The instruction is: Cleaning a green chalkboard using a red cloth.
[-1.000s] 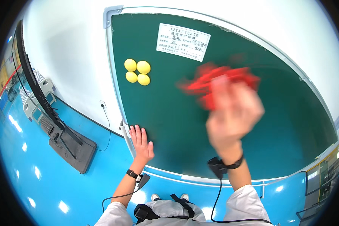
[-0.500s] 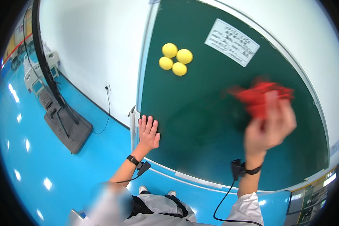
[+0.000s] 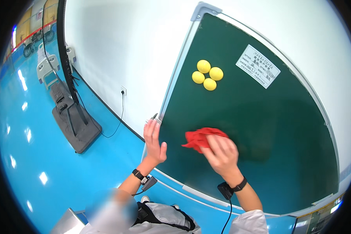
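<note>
Wide downward view from head

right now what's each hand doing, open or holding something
Left hand: open, by the green board's left edge.
Right hand: closed on a red cloth.

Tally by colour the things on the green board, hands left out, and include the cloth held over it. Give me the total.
Yellow round pieces: 4
White label: 1
Red cloth, held in the right hand: 1
Total: 6
</note>
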`<state>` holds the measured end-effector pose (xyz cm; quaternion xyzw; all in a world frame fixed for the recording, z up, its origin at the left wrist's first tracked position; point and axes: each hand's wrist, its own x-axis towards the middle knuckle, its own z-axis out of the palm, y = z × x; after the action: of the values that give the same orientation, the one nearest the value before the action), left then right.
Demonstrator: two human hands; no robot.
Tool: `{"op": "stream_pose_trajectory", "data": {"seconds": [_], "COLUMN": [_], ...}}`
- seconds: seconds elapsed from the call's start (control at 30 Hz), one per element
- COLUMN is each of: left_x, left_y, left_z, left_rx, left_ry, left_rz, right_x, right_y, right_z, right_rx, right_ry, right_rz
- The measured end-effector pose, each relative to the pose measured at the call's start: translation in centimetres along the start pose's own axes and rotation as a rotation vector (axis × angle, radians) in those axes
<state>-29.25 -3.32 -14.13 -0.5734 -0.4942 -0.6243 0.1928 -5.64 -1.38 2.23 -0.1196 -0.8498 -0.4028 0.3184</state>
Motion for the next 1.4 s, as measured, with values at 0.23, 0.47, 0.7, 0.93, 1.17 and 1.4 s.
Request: {"op": "stream_pose_trajectory", "data": {"seconds": [0.23, 0.47, 0.7, 0.93, 1.17, 1.4], "left_x": [5.9, 9.6, 7.8, 8.2, 8.5, 8.0], "left_y": [1.3, 0.5, -1.7, -1.1, -0.9, -0.6], "left_z": [-3.7, -2.6, -0.3, -2.6, -2.3, -1.7], "left_rx": [-0.207, -0.615, -1.074, -1.121, -1.122, -1.226], "left_ry": [0.036, -0.081, -0.221, -0.285, -0.293, -0.3], "left_rz": [-0.262, -0.406, -0.529, -0.529, -0.498, -0.622], "right_x": [3.1, 7.4, 2.3, 6.4, 9.4, 6.9], "right_y": [8.5, 1.6, -7.8, -2.5, -1.0, -6.9], "right_z": [-8.1, -1.1, 7.1, 1.7, 1.9, 7.3], "right_rx": [-0.485, -0.149, 0.13, -0.031, -0.17, 0.0], "right_ry": [0.501, 0.364, -0.047, 0.273, 0.498, 0.136], "right_rz": [0.749, 0.562, 0.196, 0.485, 0.673, 0.361]}}
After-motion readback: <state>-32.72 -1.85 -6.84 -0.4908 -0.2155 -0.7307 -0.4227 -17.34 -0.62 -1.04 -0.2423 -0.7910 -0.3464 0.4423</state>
